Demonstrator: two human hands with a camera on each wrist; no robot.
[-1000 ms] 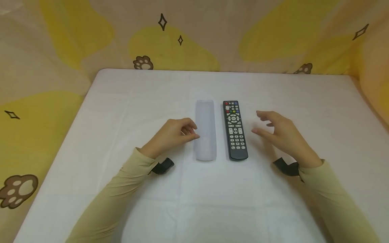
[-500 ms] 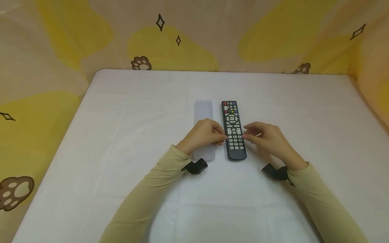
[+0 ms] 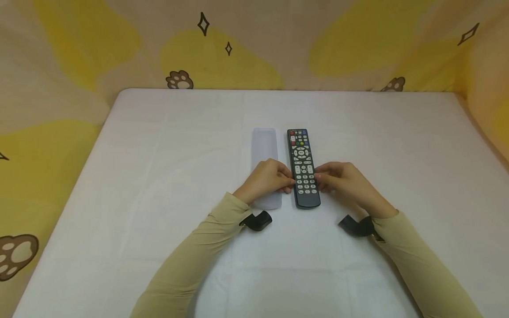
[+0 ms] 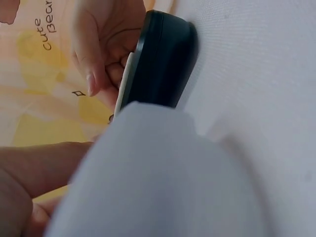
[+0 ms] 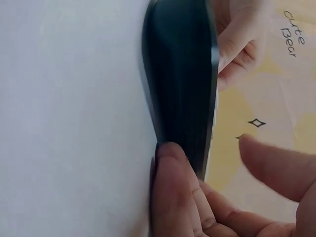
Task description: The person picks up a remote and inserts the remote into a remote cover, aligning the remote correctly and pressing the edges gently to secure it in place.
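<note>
1. Patterned cloth (image 3: 350, 44): biggest item, bkgd past the far side of the grip.
2. White table (image 3: 191, 132): under the grip, prob. there as a flat support.
3. Sleeves (image 3: 195, 260): tan, one behind each hand, on the near side of the grip.
4. Clear cover (image 3: 264, 145): long & translucent, beneath/beyond the L hand (image 3: 266, 176), which hides its middle; contact w/ it can't be told. Looks like a container for sth slim, but contents can't be confirmed.
5. Remote (image 3: 304, 170): btwn the two hands, right of the cover, buttons up, colored keys at the end beyond the grip. Fingertips meet its long edges below the middle, prob. b/c the sides give a steady two-sided hold w/o covering many keys. Lifted or resting: can't tell.
6. R hand (image 3: 346, 183): fingers at the remote's R edge; in R wrist view the thumb (image 5: 276, 170) stands spread, off the remote, so no pinch. L hand: tips at the opp. edge; pinch or just touch, can't tell.
7. Black wrist pieces (image 3: 358, 226): smallest, nearside of the grip.
</note>
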